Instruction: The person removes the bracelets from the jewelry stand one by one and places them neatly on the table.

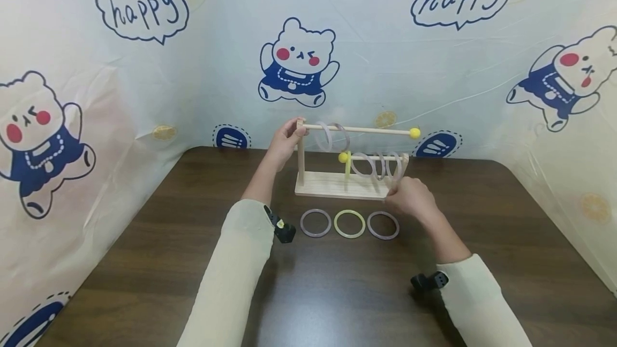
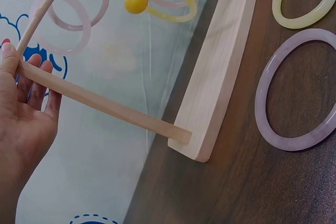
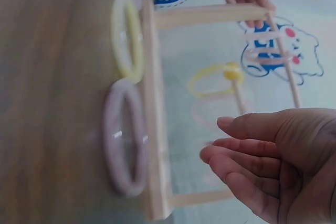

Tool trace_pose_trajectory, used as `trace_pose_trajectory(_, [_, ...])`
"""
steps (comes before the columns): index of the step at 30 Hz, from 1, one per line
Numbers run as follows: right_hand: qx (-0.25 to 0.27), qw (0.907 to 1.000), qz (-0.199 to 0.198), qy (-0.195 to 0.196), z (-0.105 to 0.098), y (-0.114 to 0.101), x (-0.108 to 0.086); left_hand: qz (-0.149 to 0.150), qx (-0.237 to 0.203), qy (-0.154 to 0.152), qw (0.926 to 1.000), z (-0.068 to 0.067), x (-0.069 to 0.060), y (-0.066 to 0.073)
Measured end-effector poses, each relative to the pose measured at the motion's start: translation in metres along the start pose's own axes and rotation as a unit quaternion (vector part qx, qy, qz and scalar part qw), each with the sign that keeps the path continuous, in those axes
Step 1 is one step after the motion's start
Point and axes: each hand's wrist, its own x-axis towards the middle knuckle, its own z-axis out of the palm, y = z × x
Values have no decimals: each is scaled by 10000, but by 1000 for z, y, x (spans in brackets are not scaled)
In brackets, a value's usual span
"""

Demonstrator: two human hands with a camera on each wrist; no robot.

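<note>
A wooden bangle stand (image 1: 320, 184) stands on the table, with two yellow-tipped rods at different heights. My left hand (image 1: 284, 146) pinches the top of its taller left post (image 2: 105, 100) between thumb and fingers. Two pale bangles (image 1: 324, 137) hang on the upper rod. From the lower rod hang a yellow bangle (image 1: 347, 166), near the knob, and several pale purple ones (image 1: 363, 165). My right hand (image 1: 413, 197) is by the stand's right end; in the right wrist view its fingers (image 3: 252, 163) are loosely bent with nothing between them.
In front of the stand, a purple bangle (image 1: 315, 223), a yellow-green bangle (image 1: 349, 224) and another purple bangle (image 1: 383, 225) lie in a row on the dark wooden table (image 1: 332, 293). A printed cloth backdrop (image 1: 376, 68) rises behind and at both sides.
</note>
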Motion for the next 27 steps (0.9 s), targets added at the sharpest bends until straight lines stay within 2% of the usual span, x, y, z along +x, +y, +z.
trace_pose_trajectory(7, [464, 9978, -332, 325, -15, -29, 13, -36, -125, 45, 9999, -1, -1, 0])
trace_pose_trajectory(13, [895, 9917, -652, 654, -23, -45, 29, -17, -97, 58, 9999, -1, 0, 0])
trace_pose_trajectory(23, [1523, 9787, -484, 1285, -25, -63, 42, 10, -56, 20, 10000, 0, 0, 0])
trace_pose_trajectory(27, [1738, 9718, -564, 1493, -23, -69, 46, -9, -63, -6, 10000, 0, 1, -2])
